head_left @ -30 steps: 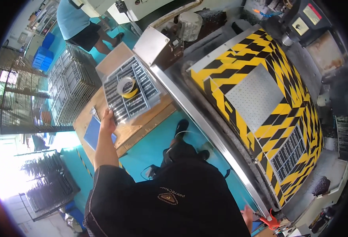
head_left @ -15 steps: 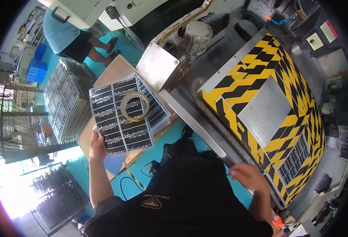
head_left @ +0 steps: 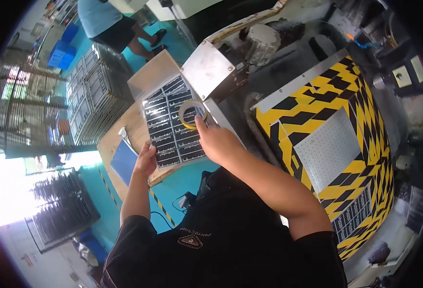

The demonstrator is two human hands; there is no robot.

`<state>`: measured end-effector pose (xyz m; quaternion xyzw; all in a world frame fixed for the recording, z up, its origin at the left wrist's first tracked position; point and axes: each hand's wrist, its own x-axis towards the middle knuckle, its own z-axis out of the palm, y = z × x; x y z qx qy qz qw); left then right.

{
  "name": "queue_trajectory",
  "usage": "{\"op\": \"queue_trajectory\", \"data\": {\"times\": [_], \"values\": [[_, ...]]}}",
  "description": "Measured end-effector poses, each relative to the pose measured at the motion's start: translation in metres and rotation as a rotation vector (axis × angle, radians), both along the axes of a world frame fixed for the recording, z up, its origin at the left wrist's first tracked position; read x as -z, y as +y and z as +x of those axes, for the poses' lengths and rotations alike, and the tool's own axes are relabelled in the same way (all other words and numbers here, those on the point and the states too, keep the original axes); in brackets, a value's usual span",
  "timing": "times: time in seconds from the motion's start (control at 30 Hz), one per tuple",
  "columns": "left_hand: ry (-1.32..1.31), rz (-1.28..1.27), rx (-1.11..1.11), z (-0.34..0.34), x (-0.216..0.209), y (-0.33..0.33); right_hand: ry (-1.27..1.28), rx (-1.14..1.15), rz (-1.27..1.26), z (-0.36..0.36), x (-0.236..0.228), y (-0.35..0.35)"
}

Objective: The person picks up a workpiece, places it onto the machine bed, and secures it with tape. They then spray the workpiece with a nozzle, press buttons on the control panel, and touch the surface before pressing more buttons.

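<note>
My left hand (head_left: pixel 146 159) is closed on the lower left edge of a sheet (head_left: pixel 163 137) covered in rows of black rectangular panels with pale markings. On the sheet's upper right part lies a yellowish roll of tape (head_left: pixel 184 111). My right hand (head_left: pixel 217 139) reaches across from the right, its fingers closed at the roll's near right rim; some fingertips are hidden. More black-panelled material shows beyond the sheet's far edge, over a wooden table (head_left: pixel 111 126).
To the right stands a machine bed with yellow-and-black striped tape (head_left: pixel 312 117) around a perforated metal plate (head_left: pixel 329 146). A white metal box (head_left: pixel 207 69) juts out ahead. Stacked frames (head_left: pixel 94 86) and a blue sheet (head_left: pixel 124 162) are at left. Another person (head_left: pixel 107 24) stands far left.
My right hand has come up from beside the machine to the roll of tape. The view has shifted, and the sheet in my left hand now appears farther right.
</note>
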<state>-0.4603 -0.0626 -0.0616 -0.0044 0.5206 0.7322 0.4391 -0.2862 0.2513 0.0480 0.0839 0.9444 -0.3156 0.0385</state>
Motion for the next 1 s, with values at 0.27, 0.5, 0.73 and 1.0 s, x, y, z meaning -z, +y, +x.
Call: {"op": "queue_trajectory", "data": {"times": [0.27, 0.5, 0.73, 1.0], "values": [[0.020, 0.073, -0.088, 0.028, -0.001, -0.010, 0.029, -0.048, 0.211, -0.041, 0.039, -0.029], [0.078, 0.038, -0.202, 0.068, -0.063, -0.050, 0.536, -0.257, 0.267, -0.010, -0.008, -0.064], [0.148, 0.095, 0.045, 0.057, -0.101, 0.024, 0.592, -0.060, 0.191, 0.042, -0.057, -0.038], [0.154, 0.139, 0.564, 0.076, -0.111, 0.211, 0.395, 1.001, -0.936, 0.222, -0.029, 0.049]]}}
